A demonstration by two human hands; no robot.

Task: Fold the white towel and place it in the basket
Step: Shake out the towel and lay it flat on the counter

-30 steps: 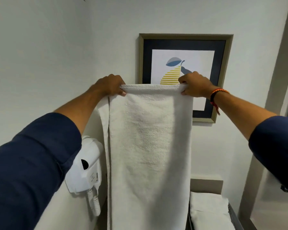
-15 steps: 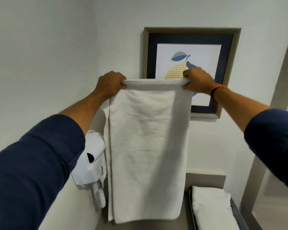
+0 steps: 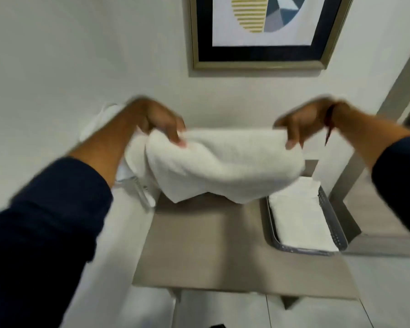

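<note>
1. White towel (image 3: 223,162) bunched, long axis running L-R btwn the hands, sagging above the counter (image 3: 199,245).
2. Left hand (image 3: 156,121) and right hand (image 3: 301,121) each pinch an end.
3. Basket (image 3: 334,223) lies lower right, nearer the right hand.

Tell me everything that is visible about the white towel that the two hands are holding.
The white towel looks like thick terry cloth, bunched and folded over itself. It hangs in the air above the beige counter, left of the grey basket. The left hand and the right hand each pinch an upper end. Its lower edge sags unevenly. Motion blur hides finer detail.
</note>
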